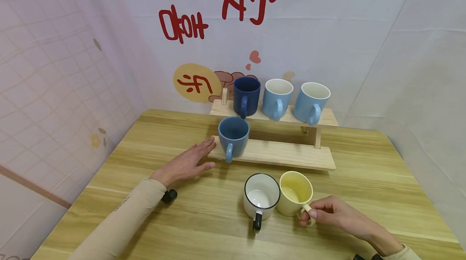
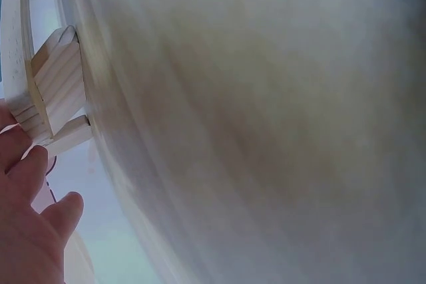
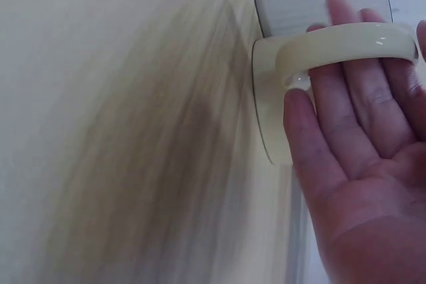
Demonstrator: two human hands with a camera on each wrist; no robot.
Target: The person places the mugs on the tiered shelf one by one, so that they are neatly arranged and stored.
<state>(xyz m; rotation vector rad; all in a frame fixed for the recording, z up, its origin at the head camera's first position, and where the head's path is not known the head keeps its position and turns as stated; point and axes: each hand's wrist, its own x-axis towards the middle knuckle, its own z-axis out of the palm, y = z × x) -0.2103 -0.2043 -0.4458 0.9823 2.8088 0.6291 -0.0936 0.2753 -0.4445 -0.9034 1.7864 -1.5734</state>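
Observation:
My right hand holds the handle of a yellow mug, which stands on the table. In the right wrist view, several fingers reach through the pale mug handle. Touching the yellow mug's left side is a white mug with a black rim and black handle. My left hand rests its straight fingertips at the left end of the wooden two-tier rack. A grey-blue mug stands beside those fingers on the lower tier. In the left wrist view, the fingers are against the rack's end.
On the upper tier stand a dark blue mug and two light blue mugs, one in the middle and one at the right. A printed cloth hangs behind the wooden table.

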